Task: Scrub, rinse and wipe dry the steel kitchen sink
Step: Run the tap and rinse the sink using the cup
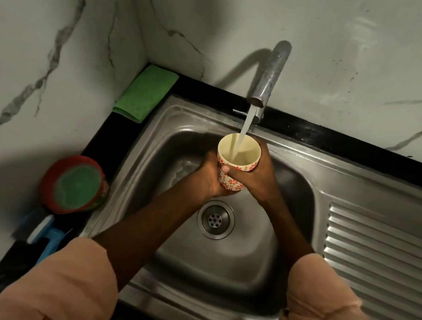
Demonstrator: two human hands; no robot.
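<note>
- Your two rolled-up, salmon-pink sleeves (pixel 68 284) lay nearest the lens, one at each lower corner, with both bare forearms reaching forward over the basin.
- Your left hand (pixel 208 177) gripped the cream cup with a red flower pattern (pixel 236 161) from the left and beneath, its fingers wrapped round the lower wall.
- Your right hand (pixel 253 179) gripped the same cup from the right, with the thumb laid across the patterned front.
- You held the cup upright, mouth up, above the middle of the bowl, directly under the spout.
- From the curved, chrome-finished steel tap (pixel 268 77), mounted at the back rim, a stream of water (pixel 245 126) fell into the cup's open mouth.
- Below your hands lay the stainless-steel kitchen sink (pixel 286 254), set into a black countertop (pixel 345 145); its round perforated drain strainer (pixel 215 219) sat just beneath the cup and between your forearms.
- A ribbed steel draining board (pixel 382 256) adjoined the bowl on the right.
- At the back left corner, a folded green cloth (pixel 146 92) rested on the counter against the white, grey-veined marble wall (pixel 59 25).
- Beside the bowl's left rim stood a round red tub holding a green scouring pad (pixel 75 189).
- Nearer you on that side lay a blue and white brush (pixel 42 230), partly hidden by your left sleeve.
</note>
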